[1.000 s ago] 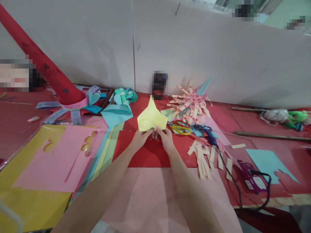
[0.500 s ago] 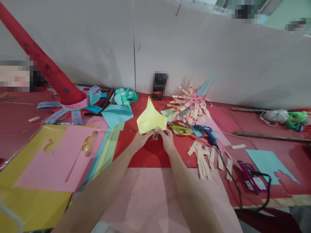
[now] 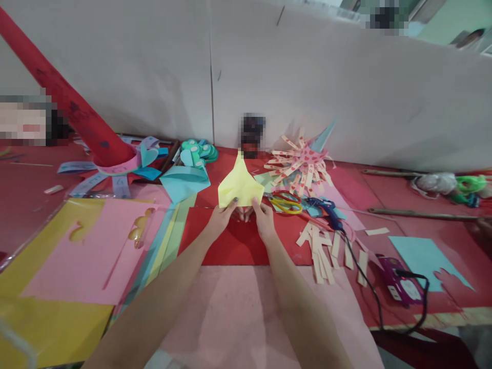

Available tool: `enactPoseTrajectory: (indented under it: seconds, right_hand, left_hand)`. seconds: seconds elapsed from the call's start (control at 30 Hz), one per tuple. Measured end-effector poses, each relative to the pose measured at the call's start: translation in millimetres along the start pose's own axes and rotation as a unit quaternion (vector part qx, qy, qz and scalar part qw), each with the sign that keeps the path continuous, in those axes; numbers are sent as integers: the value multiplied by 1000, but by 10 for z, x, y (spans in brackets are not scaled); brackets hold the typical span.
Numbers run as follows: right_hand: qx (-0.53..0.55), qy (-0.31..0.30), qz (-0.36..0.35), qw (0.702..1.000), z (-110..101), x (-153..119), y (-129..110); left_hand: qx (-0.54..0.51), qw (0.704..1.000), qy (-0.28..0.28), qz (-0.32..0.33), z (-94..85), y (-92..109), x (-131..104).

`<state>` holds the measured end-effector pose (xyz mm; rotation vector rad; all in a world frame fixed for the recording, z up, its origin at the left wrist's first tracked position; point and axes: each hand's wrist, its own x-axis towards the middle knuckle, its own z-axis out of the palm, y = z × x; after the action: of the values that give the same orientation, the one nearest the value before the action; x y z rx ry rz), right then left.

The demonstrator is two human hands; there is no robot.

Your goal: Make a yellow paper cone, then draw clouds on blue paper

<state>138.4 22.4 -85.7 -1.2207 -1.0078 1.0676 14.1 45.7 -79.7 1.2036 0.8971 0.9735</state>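
Observation:
A folded yellow paper (image 3: 241,185), peaked at the top and broad at its lower edge, is held up in front of me. My left hand (image 3: 223,218) grips its lower left part, thumb on the near face. On the lower right, my right hand (image 3: 263,218) holds it the same way. The other fingers are partly hidden behind and below the paper. Beneath both hands lies a red sheet (image 3: 230,246). Just right of the yellow paper are scissors with red and yellow handles (image 3: 286,202).
A blue glue gun (image 3: 326,207) with a black cord lies at right, near cream paper strips (image 3: 321,251) and a purple power strip (image 3: 400,282). A pink spiky paper craft (image 3: 307,156) stands behind. Left are a tall red cone (image 3: 84,118), a blue paper piece (image 3: 184,182) and pink sheets (image 3: 84,251).
Both thumbs have moved up onto the near face of the yellow paper. Its peak has shifted slightly right and more fingers show below it.

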Motion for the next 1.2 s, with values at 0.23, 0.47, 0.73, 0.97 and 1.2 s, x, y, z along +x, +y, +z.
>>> enactPoseTrajectory:
  seconds: [0.23, 0.47, 0.73, 0.97, 1.2]
  right_hand:
    - [-1, 38, -5, 999, -22, 15, 16]
    - [44, 60, -12, 997, -26, 38, 56]
    - [-2, 93, -51, 994, -41, 38, 64]
    - [14, 98, -50, 994, -41, 36, 57]
    - [37, 93, -48, 994, -44, 29, 53]
  left_hand:
    - [26, 995, 98, -1, -32, 26, 16]
    - [-19, 992, 119, -24, -62, 26, 39]
    - [-64, 991, 114, -15, -33, 9, 41]
    - [-99, 989, 106, -28, -12, 36, 26]
    - [-119, 989, 91, -16, -52, -3, 30]
